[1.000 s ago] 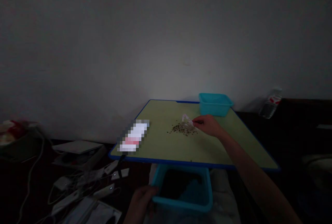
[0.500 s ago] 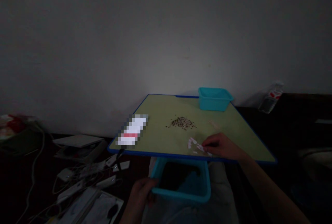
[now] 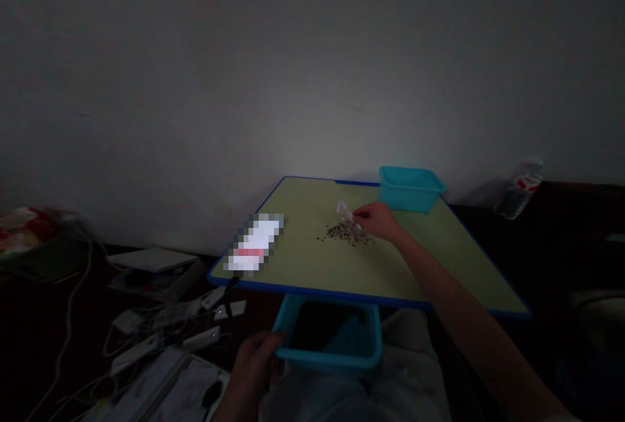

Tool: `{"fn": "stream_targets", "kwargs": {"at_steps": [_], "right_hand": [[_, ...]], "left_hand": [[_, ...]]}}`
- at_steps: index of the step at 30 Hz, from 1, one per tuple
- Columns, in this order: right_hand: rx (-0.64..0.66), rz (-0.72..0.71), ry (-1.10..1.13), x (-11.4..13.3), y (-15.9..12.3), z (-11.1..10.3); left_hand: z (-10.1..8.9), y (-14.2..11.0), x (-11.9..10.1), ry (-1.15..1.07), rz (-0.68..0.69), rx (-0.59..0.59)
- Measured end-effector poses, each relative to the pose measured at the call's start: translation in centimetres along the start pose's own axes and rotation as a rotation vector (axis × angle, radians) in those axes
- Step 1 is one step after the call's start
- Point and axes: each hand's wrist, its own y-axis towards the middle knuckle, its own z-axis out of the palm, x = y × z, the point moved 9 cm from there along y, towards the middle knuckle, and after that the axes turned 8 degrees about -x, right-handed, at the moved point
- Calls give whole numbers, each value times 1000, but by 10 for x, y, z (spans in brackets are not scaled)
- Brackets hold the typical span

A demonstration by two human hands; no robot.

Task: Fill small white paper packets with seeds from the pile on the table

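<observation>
My right hand [image 3: 378, 220] pinches what looks like a small clear plastic bag with white print [image 3: 344, 209], above the far side of a pile of small dark and pale grains [image 3: 347, 234]. The pile lies loose in the middle of the pale yellow-green tabletop [image 3: 303, 200]. Down at my lap, my left hand [image 3: 254, 360] is closed on the left rim of a blue plastic basin [image 3: 336, 361]. Dark contents cover much of the basin's bottom, too dim to make out. The table's front edge stands just beyond this basin.
A second blue basin [image 3: 411, 189] stands at the table's back right corner. A lit phone, blurred out [image 3: 254, 244], lies at the left edge. Power strips and cables [image 3: 168, 314] clutter the floor at left. A plastic bottle [image 3: 518, 191] leans by the wall at right.
My right hand has moved from the table's front edge up and away to the grain pile, lifting the plastic bag with it. My left hand stays on the lap basin's rim.
</observation>
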Motion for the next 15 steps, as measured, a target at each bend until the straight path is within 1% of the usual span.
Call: {"fn": "stream_targets", "kwargs": {"at_steps": [3,5,9,12,15], "right_hand": [[-53,12,-68,10,15,8],[-73,23,-65,11,16,12],[-70,7,3,10,4,18],[-85,8,12,10,-6,17],[-81,-4,8,16,-10,17]], "left_hand": [[-10,6,0,-13,12,-16],[-15,8,-2,-25,25,-26],[-18,7,-4,-50,32,-42],[-17,5,-4,-81,2,-27],[-17,5,-6,-79,1,-28]]}}
